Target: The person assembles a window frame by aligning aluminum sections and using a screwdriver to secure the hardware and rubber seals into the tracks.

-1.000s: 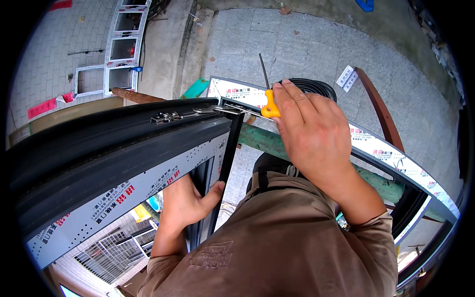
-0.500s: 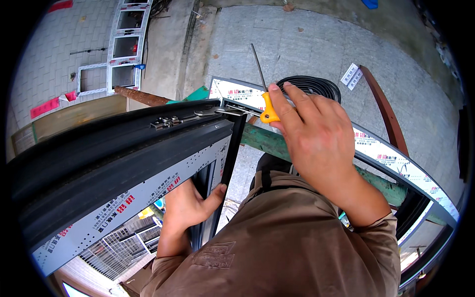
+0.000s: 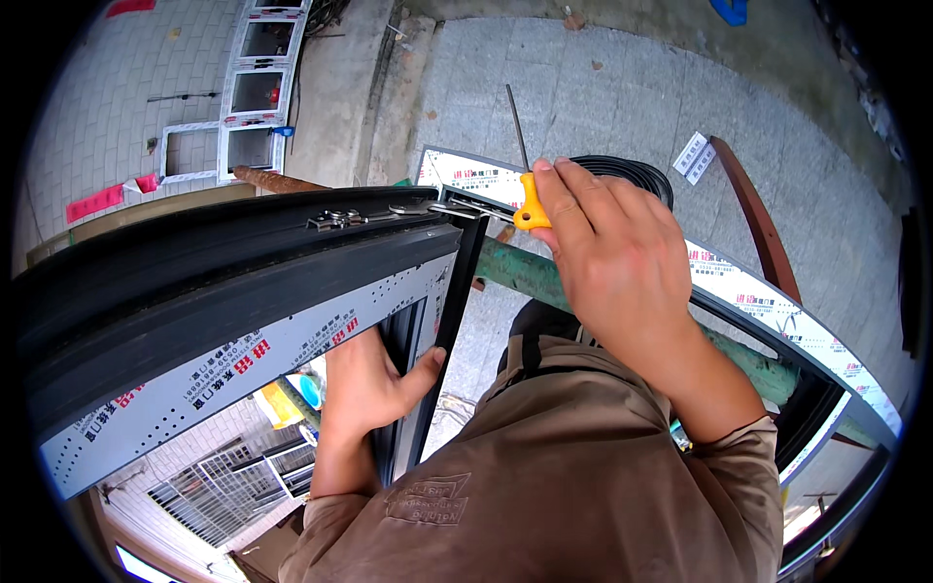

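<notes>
My right hand (image 3: 627, 243) is closed on the yellow handle (image 3: 530, 202) of what looks like a hex key, its thin steel shaft (image 3: 515, 121) pointing up and away. The handle sits at the corner where a metal hinge arm (image 3: 457, 208) joins a dark window sash (image 3: 243, 248) to the outer window frame (image 3: 743, 291). My left hand (image 3: 374, 389) grips the sash's near upright from inside its opening, thumb along the edge; its other fingers are partly hidden behind the profile. Printed protective film covers the sash and frame faces. The sash stands swung out from the frame.
Under the frame runs a green tube (image 3: 525, 272). Beyond lie a coil of black hose (image 3: 622, 175), a brown bar (image 3: 758, 219) and a printed label sheet (image 3: 694, 157). White window frames (image 3: 225, 117) lie at far left, beside a rusty pipe (image 3: 277, 182).
The sash's left end has shifted slightly toward me in view. Both hands keep their grips, and the yellow handle stays at the hinge corner.
</notes>
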The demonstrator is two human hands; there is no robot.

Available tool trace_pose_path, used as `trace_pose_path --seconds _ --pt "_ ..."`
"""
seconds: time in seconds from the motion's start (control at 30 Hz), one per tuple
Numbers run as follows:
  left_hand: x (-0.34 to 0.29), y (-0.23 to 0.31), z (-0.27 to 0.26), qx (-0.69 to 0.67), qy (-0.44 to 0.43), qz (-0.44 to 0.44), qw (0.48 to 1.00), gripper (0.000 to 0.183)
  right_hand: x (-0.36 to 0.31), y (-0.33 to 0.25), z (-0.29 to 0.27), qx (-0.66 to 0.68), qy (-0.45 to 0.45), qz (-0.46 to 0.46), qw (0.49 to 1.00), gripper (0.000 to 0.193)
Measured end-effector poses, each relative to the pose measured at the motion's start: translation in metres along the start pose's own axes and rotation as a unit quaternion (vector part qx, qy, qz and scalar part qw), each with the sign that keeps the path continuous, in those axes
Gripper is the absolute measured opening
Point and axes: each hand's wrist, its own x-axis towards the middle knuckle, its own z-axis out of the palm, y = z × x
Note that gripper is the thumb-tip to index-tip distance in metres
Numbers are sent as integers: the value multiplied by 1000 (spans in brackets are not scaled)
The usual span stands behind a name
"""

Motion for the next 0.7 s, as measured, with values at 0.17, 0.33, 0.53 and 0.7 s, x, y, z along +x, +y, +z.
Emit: trace_pose_path --seconds 0.17,0.33,0.53,0.7 --pt "0 -8 4 -3 -3 -11 1000 83 -1 -2 1 -11 16 -7 1000 50" --pt "-1 -2 4 -43 -8 -43 998 87 -3 -2 3 0 36 -1 999 47" --pt "-1 -1 6 -33 15 -26 999 93 -7 -3 2 24 39 19 999 48" --pt "0 14 2 -96 18 -55 994 93 -5 -2 8 29 94 14 995 33"
